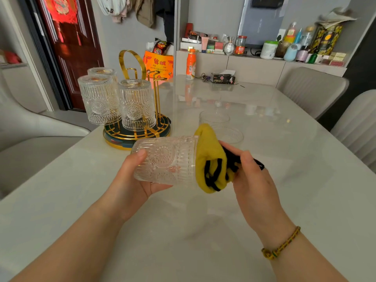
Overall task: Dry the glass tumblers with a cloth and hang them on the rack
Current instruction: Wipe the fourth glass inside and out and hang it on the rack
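Note:
My left hand (pixel 134 180) grips an embossed glass tumbler (pixel 164 159) on its side, mouth pointing right, above the white table (pixel 183 231). My right hand (pixel 252 176) pinches a yellow cloth with black stripes (pixel 211 157) bunched at the tumbler's mouth. Behind, at the left, stands a gold wire rack (pixel 134 78) on a round dark base, with three tumblers (pixel 136 104) hung upside down on it. Two more clear glasses (pixel 213 119) stand on the table just beyond the cloth.
An orange bottle (pixel 190 65), keys and a dark tissue box (pixel 222 78) sit at the table's far edge. Grey chairs (pixel 313 88) line the right side, a white chair is at the left. A cluttered shelf runs behind.

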